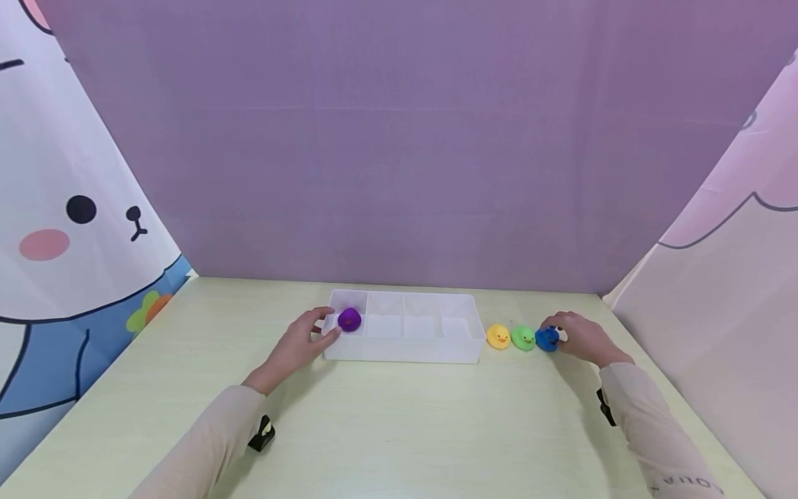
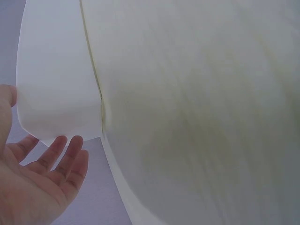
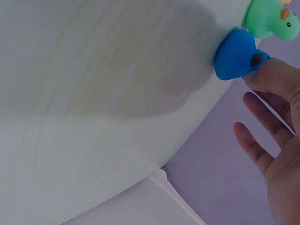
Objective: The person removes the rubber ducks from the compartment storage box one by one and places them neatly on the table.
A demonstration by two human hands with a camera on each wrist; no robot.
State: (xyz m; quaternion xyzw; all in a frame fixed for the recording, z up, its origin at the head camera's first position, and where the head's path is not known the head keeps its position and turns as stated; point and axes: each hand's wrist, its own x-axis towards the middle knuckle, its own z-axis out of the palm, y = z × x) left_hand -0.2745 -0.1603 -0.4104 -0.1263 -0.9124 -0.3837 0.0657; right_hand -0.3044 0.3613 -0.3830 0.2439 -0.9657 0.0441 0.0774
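Note:
A white tray (image 1: pixel 405 352) with several compartments lies across the middle of the pale table (image 1: pixel 399 423). A purple duck (image 1: pixel 349 319) sits in its leftmost compartment. My left hand (image 1: pixel 325 324) rests at the tray's left end beside that duck. Its fingers (image 2: pixel 65 154) lie straight against the white tray wall (image 2: pixel 56 84) and hold nothing. Right of the tray stand a yellow duck (image 1: pixel 498 337), a green duck (image 1: pixel 523 337) and a blue duck (image 1: pixel 546 339) in a row. My right hand (image 1: pixel 564 329) is at the blue duck (image 3: pixel 236 54). One fingertip (image 3: pixel 272 72) touches it and the other fingers are spread out.
Purple cloth forms the back wall, and printed cloth panels (image 1: pixel 68 229) stand at both sides of the table. The green duck (image 3: pixel 267 18) is close beside the blue one. A black strap mount (image 1: pixel 262 433) shows under each sleeve.

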